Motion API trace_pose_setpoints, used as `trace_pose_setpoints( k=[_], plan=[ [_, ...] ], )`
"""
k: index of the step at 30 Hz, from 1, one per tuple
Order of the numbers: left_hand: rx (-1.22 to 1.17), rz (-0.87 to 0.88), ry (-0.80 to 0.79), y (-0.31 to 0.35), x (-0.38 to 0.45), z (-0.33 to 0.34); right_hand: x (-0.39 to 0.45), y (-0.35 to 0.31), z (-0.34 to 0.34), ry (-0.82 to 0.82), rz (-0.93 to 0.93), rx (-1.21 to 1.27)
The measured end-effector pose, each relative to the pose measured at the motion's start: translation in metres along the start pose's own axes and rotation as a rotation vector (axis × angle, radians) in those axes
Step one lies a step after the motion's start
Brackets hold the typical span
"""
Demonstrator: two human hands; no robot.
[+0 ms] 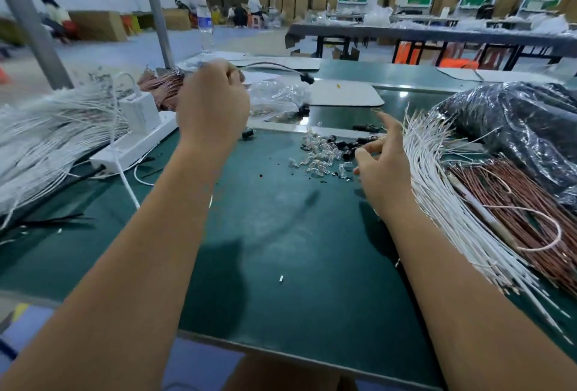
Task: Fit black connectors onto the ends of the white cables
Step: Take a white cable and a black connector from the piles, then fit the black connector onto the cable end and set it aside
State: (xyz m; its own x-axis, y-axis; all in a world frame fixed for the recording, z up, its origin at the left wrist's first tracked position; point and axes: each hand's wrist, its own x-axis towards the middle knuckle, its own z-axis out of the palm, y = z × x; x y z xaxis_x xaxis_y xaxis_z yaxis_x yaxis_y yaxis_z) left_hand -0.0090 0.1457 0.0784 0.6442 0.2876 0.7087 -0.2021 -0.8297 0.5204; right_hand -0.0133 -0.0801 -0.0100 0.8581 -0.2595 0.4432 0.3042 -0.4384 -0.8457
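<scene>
White cables, right bundle (462, 216): I count too many to number. Thin white leads are fanned across the right of the frame, with bare ends pointing up toward centre right and lower right. They lie on the green mat, partly over a brown-wire bundle.

White cables, left bundle (46, 141): I see a second fan at the left edge, blurred, with its ends toward upper left.

Black connectors (349, 145): I note small dark cylindrical pieces, loose, scattered at centre frame among clear plastic bits. One (248, 133) lies apart to the left, and others (304, 109) sit further up. None is visibly fitted on a cable.
</scene>
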Motion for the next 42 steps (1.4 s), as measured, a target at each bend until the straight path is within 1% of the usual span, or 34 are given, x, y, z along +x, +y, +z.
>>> trace_pose_setpoints(
  k=[1,3,5,8,9,13,14,16,19,20,22,26,29,31,32,34,36,38,40,42],
  plan=[
    [0.031,0.018,0.053,-0.007,0.007,-0.008,0.001,0.001,0.000,0.007,0.012,0.005],
    [0.073,0.035,0.061,-0.023,0.012,-0.013,0.001,0.002,0.000,0.010,0.038,0.034],
    [0.142,0.035,-0.033,-0.043,0.003,-0.004,0.001,0.002,-0.001,0.003,0.065,0.040],
    [0.284,-0.012,-0.253,-0.073,-0.026,0.016,0.001,0.002,-0.001,-0.017,0.073,-0.009],
    [0.316,-0.040,-0.303,-0.082,-0.034,0.020,0.001,0.002,-0.001,-0.025,0.080,-0.024],
    [0.473,-0.103,-0.411,-0.099,-0.030,0.031,0.002,0.004,-0.001,-0.043,0.084,-0.053],
    [0.498,-0.112,-0.417,-0.100,-0.025,0.032,0.002,0.004,0.000,-0.044,0.083,-0.055],
    [0.475,-0.159,-0.394,-0.106,-0.018,0.030,0.003,0.004,-0.001,-0.045,0.088,-0.048],
    [0.397,-0.232,-0.287,-0.122,-0.017,0.025,0.003,0.005,-0.001,-0.046,0.096,-0.035],
    [0.390,-0.245,-0.276,-0.125,-0.018,0.024,0.004,0.005,-0.001,-0.047,0.096,-0.031],
    [0.429,-0.245,-0.305,-0.125,-0.020,0.024,0.004,0.005,-0.001,-0.047,0.096,-0.027],
    [0.615,-0.239,-0.383,-0.111,-0.021,0.025,0.003,0.003,-0.002,-0.042,0.064,-0.050],
    [0.660,-0.225,-0.405,-0.094,-0.019,0.028,0.004,0.003,-0.003,-0.017,0.075,-0.080],
    [0.627,-0.150,-0.359,-0.074,-0.014,0.031,0.007,0.005,-0.004,0.008,0.092,-0.111],
    [0.579,-0.099,-0.338,-0.062,-0.011,0.035,0.008,0.006,-0.005,0.016,0.083,-0.148],
    [0.421,0.011,-0.350,-0.034,-0.009,0.046,0.009,0.009,-0.006,0.003,0.035,-0.270],
    [0.193,0.084,-0.413,-0.007,-0.013,0.060,0.011,0.012,-0.006,-0.078,-0.033,-0.452],
    [0.007,0.094,-0.502,0.014,-0.023,0.076,0.012,0.015,-0.004,-0.222,-0.035,-0.670],
    [-0.044,0.098,-0.586,0.027,-0.038,0.093,0.015,0.017,-0.002,-0.344,0.032,-0.823],
    [-0.006,0.126,-0.646,0.034,-0.052,0.108,0.015,0.021,0.001,-0.395,0.090,-0.871]
  ],
)
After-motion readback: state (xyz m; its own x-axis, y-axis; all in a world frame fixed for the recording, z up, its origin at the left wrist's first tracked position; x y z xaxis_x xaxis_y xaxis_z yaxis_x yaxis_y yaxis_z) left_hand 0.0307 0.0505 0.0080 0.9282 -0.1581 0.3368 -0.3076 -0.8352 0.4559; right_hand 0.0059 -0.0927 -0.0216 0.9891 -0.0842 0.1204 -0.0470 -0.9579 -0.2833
